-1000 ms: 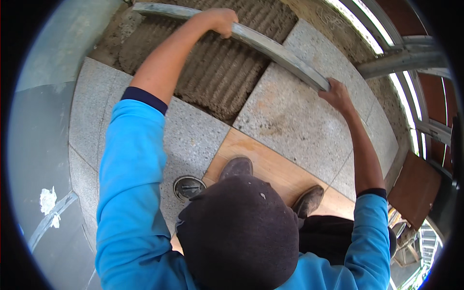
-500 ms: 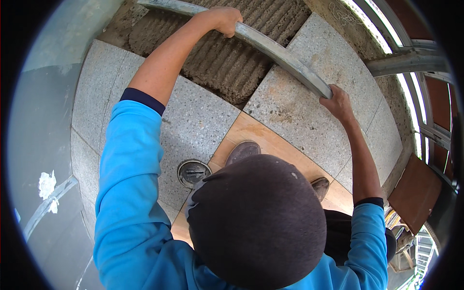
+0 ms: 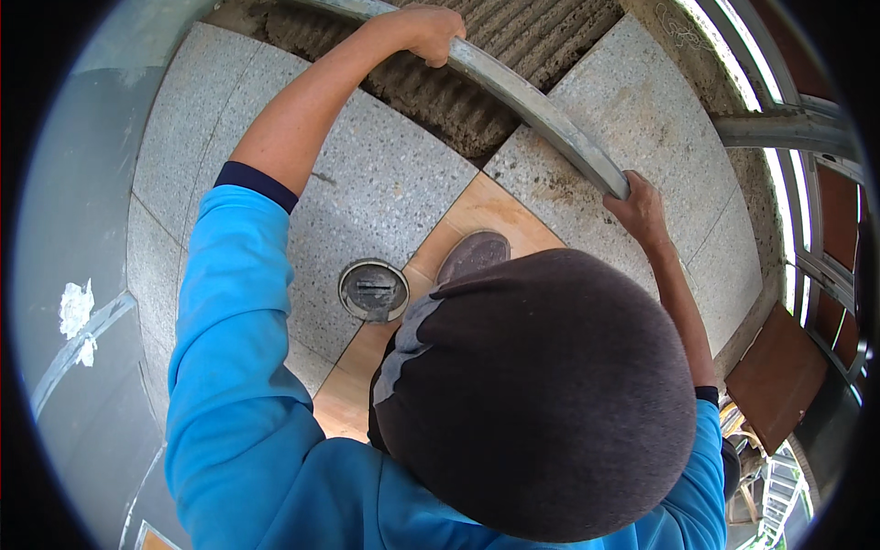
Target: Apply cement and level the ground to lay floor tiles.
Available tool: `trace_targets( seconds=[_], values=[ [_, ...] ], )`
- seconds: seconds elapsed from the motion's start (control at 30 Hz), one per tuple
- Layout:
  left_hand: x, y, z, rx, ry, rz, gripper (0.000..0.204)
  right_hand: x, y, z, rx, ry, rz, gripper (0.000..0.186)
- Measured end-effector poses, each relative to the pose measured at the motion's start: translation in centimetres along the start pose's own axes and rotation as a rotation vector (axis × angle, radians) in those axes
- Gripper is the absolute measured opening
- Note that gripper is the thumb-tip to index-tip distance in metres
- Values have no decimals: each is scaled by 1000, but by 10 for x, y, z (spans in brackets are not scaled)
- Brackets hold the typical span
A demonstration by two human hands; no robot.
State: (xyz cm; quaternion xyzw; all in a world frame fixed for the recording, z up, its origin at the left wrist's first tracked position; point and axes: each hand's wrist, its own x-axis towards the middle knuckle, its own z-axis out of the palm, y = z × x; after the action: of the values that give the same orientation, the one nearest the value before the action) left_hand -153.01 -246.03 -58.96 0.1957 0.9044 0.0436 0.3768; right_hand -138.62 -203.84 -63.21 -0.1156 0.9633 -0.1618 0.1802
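Note:
A long grey metal straightedge (image 3: 527,99) slants from the upper left down to the right, looking curved in this view. My left hand (image 3: 431,33) is closed over it near its middle. Around its lower right end my right hand (image 3: 642,209) is wrapped. Beneath the bar lies a ridged bed of brown mortar (image 3: 449,117), partly hidden by my left arm and the bar. The bar's right part passes over a speckled grey tile (image 3: 632,101). I cannot tell whether the bar touches the tile.
More speckled tiles (image 3: 376,183) lie to the left around a round drain (image 3: 373,290). My shoe (image 3: 473,255) stands on a strip of wood-coloured tiles (image 3: 500,206). A dark cap (image 3: 541,394) covers the lower middle. A grey wall (image 3: 82,183) stands left, metal framing (image 3: 779,130) right.
The view has shifted, so the mortar bed sits higher and the drain shows more fully. Both hands keep their hold on the straightedge. The cap covers more of the right arm.

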Motion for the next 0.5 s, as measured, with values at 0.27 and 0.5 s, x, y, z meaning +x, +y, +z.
trace_targets(
  seconds=[0.27, 0.5],
  values=[
    [-27, 1, 24, -97, 35, -27, 24, -21, -6, 18, -13, 14, -56, 33],
    [-46, 0, 31, -72, -70, -102, 27, -43, -41, 29, 80, -70, 28, 31]
  ],
)
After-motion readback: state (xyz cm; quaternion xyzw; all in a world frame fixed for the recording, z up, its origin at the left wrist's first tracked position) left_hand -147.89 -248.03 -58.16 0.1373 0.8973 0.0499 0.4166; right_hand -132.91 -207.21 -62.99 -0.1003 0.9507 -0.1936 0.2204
